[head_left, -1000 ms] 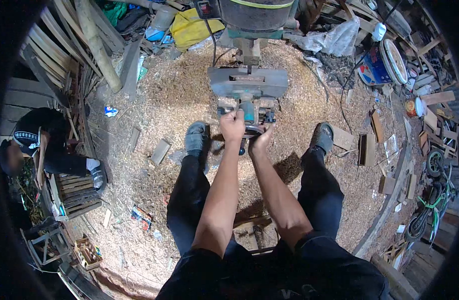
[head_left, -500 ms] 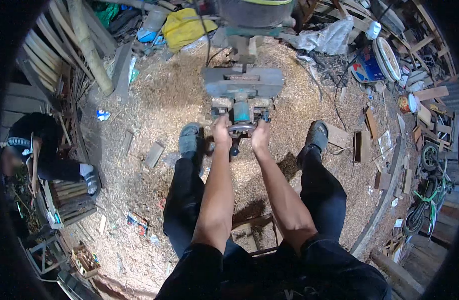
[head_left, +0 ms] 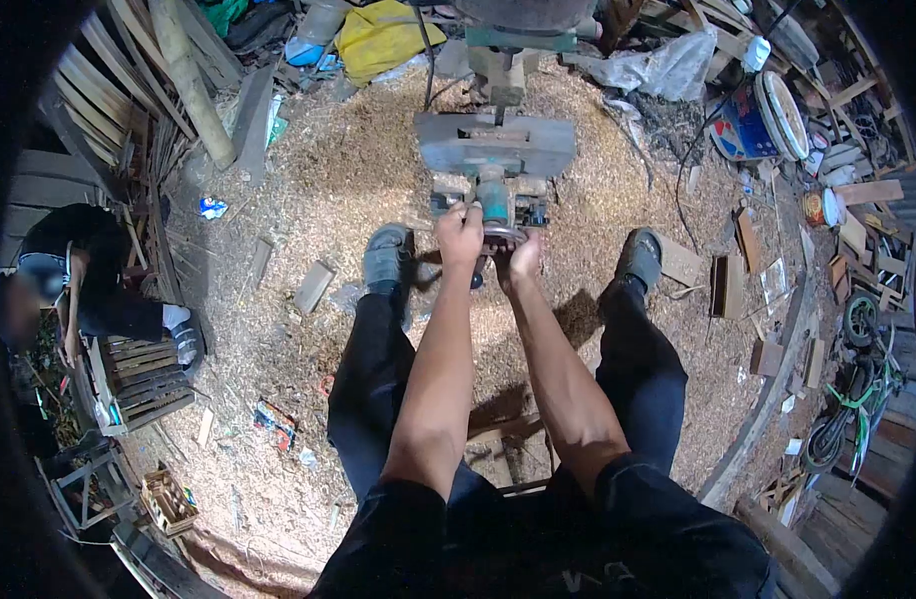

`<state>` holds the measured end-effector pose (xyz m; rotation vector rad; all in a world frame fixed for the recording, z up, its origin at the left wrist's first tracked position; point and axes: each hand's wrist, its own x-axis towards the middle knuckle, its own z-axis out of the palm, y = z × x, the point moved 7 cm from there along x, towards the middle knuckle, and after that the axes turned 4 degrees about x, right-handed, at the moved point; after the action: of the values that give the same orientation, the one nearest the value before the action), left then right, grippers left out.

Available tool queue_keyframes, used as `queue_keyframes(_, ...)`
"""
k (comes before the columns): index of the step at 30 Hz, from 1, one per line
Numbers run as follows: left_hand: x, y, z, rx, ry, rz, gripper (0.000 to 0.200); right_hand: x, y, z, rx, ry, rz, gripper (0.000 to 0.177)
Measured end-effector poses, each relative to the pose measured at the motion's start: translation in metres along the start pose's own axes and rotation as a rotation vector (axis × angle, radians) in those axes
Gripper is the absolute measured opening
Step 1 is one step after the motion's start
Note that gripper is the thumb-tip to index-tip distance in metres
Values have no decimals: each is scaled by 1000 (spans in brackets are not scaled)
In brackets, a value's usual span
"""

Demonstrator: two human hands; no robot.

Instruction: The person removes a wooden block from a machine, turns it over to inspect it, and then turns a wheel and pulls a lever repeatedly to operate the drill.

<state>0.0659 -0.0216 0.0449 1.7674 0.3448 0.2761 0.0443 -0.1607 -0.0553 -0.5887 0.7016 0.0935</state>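
From the head cam, looks like you're cranking the handwheel [head_left: 505, 232], just your side of the teal cylinder [head_left: 494, 200]. Left hand [head_left: 460, 236]'s gripping the rim; right hand [head_left: 522, 260]'s cupped against it, can't tell how closed. Next turn probably wants an even grip. Blue tub [head_left: 739, 132]'s well right of that cylinder, slatted crate [head_left: 169, 524] far left, contents unclear.

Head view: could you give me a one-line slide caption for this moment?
Left hand and right hand on the handwheel of a machine surrounded by wood shavings.
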Motion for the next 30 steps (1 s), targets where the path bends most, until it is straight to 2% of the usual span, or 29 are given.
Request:
queue_keyframes(2,3,-1,-1,-179,-95,-208,34,-12,-13,20,-112,-7,-29,50)
queue_keyframes(3,1,-3,0,-313,-58,-223,37,1,-10,9,-178,31,-85,54)
queue_keyframes(6,11,-19,1,-264,-45,-75,38,-3,-17,9,-317,31,-89,55)
queue_keyframes(7,9,-14,0,-291,-52,-45,39,-4,-22,12,-409,-40,-86,52)
queue_keyframes(10,-1,-5,-5,-163,-63,-205,43,-42,-79,40,-1304,-21,-558,43)
queue_keyframes(11,-7,3,-8,-68,-45,-228,46,-55,-93,47,-1208,-25,-552,37)
queue_keyframes(13,-17,5,-14,46,-39,-123,48,-37,-100,21,-1253,6,-466,35)
queue_keyframes(15,-20,-32,-13,154,-21,26,54,-56,-111,11,-1216,-25,-371,34)
queue_keyframes(18,-60,19,-45,264,-54,-173,55,-96,-127,-2,-1247,-23,-436,33)
queue_keyframes(19,-67,31,-54,271,-122,-164,48,-108,-127,-12,-1212,-40,-371,27)
queue_keyframes(21,-91,53,-65,26,-123,-117,41,-127,-129,-7,-1136,-97,-260,18)
queue_keyframes(22,-104,61,-71,-93,-128,-93,38,-150,-134,7,-1072,-132,-277,18)
queue_keyframes(23,-116,62,-72,-293,-219,-162,29,-174,-135,13,-1010,-161,-285,18)
queue_keyframes(24,-144,78,-87,-315,-192,-128,29,-210,-134,12,-943,-189,-291,18)
queue_keyframes(26,-184,94,-99,-366,-137,-82,28,-232,-125,8,-881,-239,-288,18)
queue_keyframes(30,-240,84,-115,-303,-111,-156,25,-284,-113,9,-755,-315,-243,15)
